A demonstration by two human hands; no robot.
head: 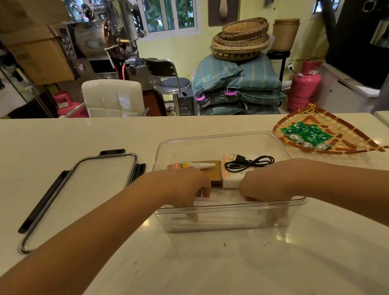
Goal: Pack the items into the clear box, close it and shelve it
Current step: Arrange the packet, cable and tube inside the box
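The clear box point(229, 216) stands open on the pale counter in front of me. Inside it, a glue tube point(194, 165) lies on a brown flat case point(213, 172). Beside that sits a white block point(232, 181) with a coiled black USB cable point(246, 162) on top. My left hand point(184, 186) and my right hand point(264, 184) both dip into the box's near end, fingers pointing down behind the front wall. A pale flat strip point(221, 197) shows between them; whether they hold it is unclear. The clear lid point(78, 195) with black clips lies to the left.
A woven bamboo tray point(348, 147) holding several green packets point(306, 133) sits at the counter's back right. Beyond the counter are a white chair point(112, 97), a stool, stacked sacks, baskets and pink gas cylinders.
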